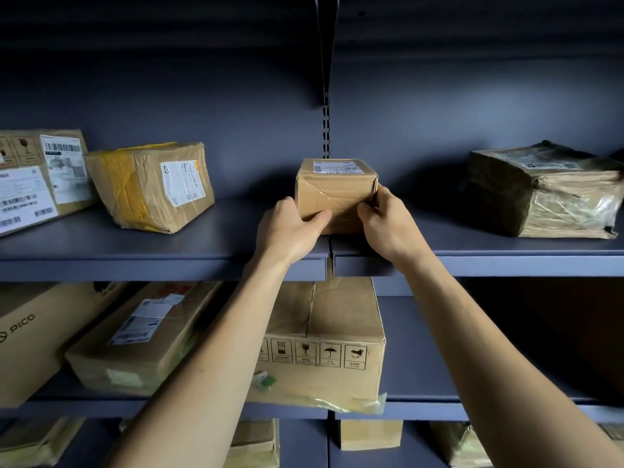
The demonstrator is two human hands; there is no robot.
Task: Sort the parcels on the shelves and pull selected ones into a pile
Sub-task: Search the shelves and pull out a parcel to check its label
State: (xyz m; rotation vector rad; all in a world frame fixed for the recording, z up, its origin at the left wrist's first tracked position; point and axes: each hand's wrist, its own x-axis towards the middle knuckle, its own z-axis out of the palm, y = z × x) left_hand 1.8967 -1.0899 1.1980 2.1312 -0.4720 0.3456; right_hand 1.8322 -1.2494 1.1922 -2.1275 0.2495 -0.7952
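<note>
The big box (30, 349) at the left of the lower shelf (422, 366) bears the brand PICO beside a round logo. The middle box (337, 319) there shows a row of handling signs, among them a glass and an umbrella, captions too small to read. The far-left box (40, 177) on the upper shelf (236, 238) has a glass sign and barcoded labels. Labels on the small box (336, 187) and yellow-taped box (152, 187) are illegible

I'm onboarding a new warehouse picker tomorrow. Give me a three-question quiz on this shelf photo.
1. True or false: the left hand and right hand both hold the small cardboard box.
2. The yellow-taped parcel lies to which side of that box? A left, B right.
3. Fill in: the PICO carton sits one shelf ____ that box.
Key: 1 true; 2 A; 3 below.
</note>
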